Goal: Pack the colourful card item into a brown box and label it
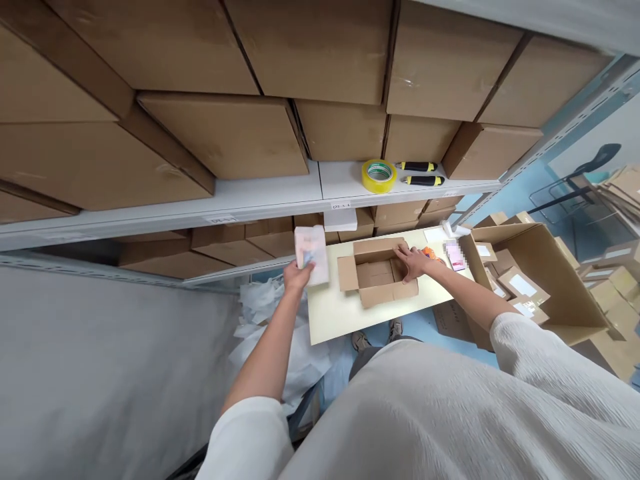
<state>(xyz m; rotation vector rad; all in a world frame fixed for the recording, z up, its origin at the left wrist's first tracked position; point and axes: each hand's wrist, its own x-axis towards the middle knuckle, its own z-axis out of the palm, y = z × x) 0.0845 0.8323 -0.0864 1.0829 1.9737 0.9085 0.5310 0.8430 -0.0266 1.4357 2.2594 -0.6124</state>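
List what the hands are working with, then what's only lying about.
In hand: left hand holding pale packet; right hand on small open carton.
Lying about: yellow tape roll, black-handled tools on the shelf; large box of parcels; white wrapping on floor.

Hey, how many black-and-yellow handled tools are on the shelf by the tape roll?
2. Both lie on the white shelf, right of the yellow tape roll: the back tool, and the front tool nearer the shelf's edge. Others may be hidden.
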